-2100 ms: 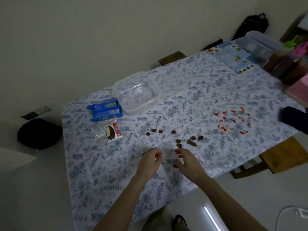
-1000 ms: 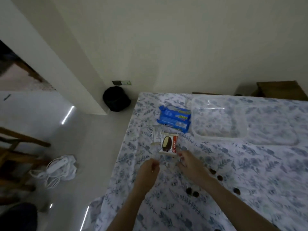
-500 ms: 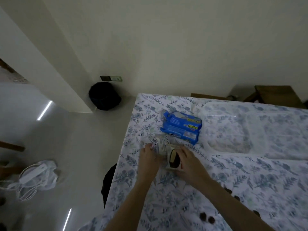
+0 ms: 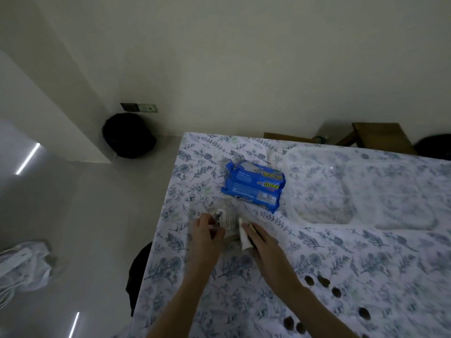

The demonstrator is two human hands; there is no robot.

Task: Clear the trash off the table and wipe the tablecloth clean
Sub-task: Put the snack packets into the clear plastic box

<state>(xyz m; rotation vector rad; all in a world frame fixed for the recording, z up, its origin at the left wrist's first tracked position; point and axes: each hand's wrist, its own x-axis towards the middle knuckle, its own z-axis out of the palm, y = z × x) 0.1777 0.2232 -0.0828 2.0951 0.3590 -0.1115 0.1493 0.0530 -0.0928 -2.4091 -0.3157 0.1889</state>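
A blue-flowered tablecloth [image 4: 280, 262] covers the table. An ice-cream wrapper [image 4: 242, 234] lies near the table's left edge, and my right hand [image 4: 262, 240] is closed over it. Just left of it is a crumpled clear wrapper [image 4: 225, 219], pinched by the fingers of my left hand [image 4: 207, 234]. A blue wet-wipes pack [image 4: 253, 185] lies beyond both hands. Several small brown spots [image 4: 322, 282] dot the cloth at the lower right.
A clear plastic container [image 4: 317, 185] and its lid [image 4: 400, 193] sit to the right of the wipes. A black bin [image 4: 128, 135] stands on the floor by the wall. White cables [image 4: 22, 267] lie on the floor at left. A wooden bench [image 4: 380, 139] is behind the table.
My view swung left from the table's middle toward its left end. Both hands moved from the brown spots up to the wrappers and closed on them.
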